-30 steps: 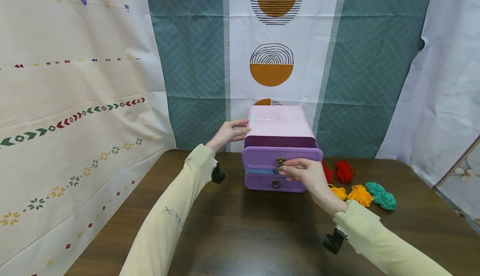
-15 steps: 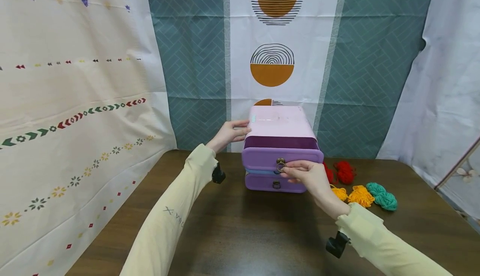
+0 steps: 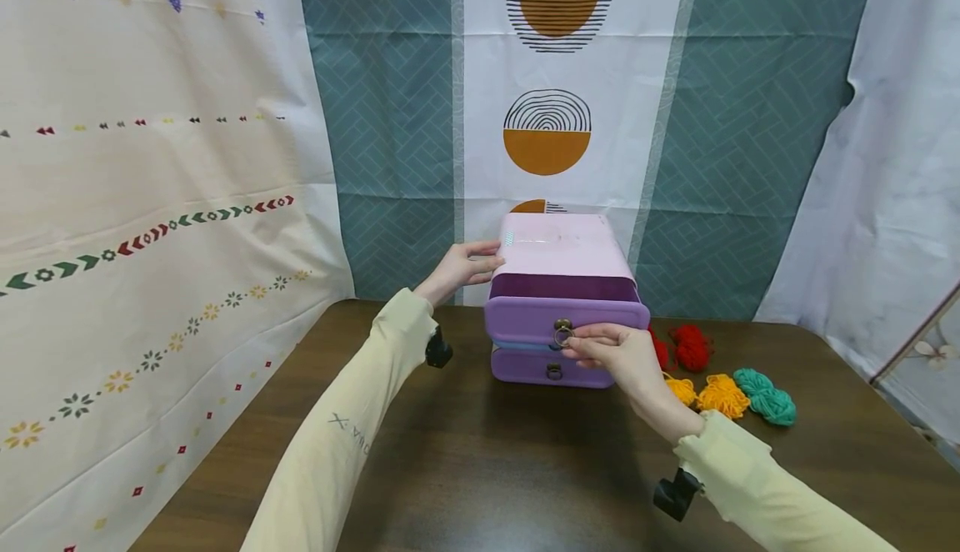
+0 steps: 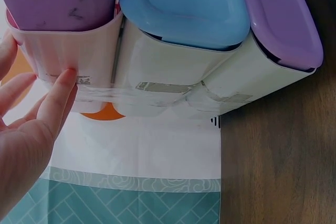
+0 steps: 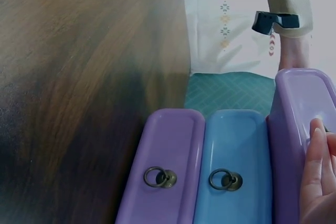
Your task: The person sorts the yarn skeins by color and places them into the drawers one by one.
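A three-tier drawer box with a pale pink top (image 3: 566,243) stands at the back of the table. Its top purple drawer (image 3: 517,318) is pulled partway out, leaving a gap behind the front panel. My right hand (image 3: 622,356) pinches the brass ring pull (image 3: 562,323) of that drawer. With fairly straight fingers, my left hand (image 3: 457,271) touches the upper left side of the box. Below sit a blue drawer (image 5: 236,145) and a lower purple drawer (image 5: 170,145), both pushed in, each with a ring pull. The top drawer's contents are hidden.
To the right of the box lie skeins of red yarn (image 3: 692,348), yellow yarn (image 3: 722,396) and green yarn (image 3: 765,397), partly behind my right hand. Patterned cloth (image 3: 390,160) hangs behind the wooden table (image 3: 480,469). Clear tape (image 4: 157,95) runs across the box's side.
The head view has shifted very slightly. Both hands keep their places, and the top drawer stands out about as far as before.
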### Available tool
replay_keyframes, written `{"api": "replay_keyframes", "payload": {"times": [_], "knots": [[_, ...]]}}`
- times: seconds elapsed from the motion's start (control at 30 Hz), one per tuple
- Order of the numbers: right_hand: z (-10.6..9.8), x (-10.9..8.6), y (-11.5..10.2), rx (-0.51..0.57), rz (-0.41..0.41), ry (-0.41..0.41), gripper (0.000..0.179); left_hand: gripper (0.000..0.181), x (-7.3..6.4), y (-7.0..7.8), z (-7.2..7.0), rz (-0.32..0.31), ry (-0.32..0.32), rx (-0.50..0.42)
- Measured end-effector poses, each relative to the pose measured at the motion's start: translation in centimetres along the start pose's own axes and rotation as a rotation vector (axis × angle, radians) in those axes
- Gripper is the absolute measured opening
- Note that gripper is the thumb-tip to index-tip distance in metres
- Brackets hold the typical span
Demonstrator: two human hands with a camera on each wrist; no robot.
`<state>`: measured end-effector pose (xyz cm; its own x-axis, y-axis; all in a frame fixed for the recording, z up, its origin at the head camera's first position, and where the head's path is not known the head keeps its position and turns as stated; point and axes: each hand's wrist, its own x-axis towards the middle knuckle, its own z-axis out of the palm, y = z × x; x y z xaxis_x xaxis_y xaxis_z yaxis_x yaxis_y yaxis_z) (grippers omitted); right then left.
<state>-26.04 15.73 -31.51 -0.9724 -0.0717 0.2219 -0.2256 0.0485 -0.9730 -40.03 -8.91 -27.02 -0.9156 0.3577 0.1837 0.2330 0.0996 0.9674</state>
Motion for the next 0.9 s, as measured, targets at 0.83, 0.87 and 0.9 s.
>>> {"api": "replay_keyframes", "payload": {"times": [0.83, 0.87, 0.9], "knots": [[0.01, -0.72, 0.72, 0.014, -0.018, 0.001, 0.032, 0.050, 0.11, -0.17, 0.14, -0.013, 0.009, -0.019], [0.01, -0.76, 0.76, 0.016, -0.016, 0.001, 0.032, 0.050, 0.09, -0.15, 0.13, -0.013, 0.008, -0.022], [0.00, -0.79, 0.79, 0.021, -0.014, 0.001, 0.032, 0.050, 0.07, -0.12, 0.13, -0.013, 0.006, -0.026]]}}
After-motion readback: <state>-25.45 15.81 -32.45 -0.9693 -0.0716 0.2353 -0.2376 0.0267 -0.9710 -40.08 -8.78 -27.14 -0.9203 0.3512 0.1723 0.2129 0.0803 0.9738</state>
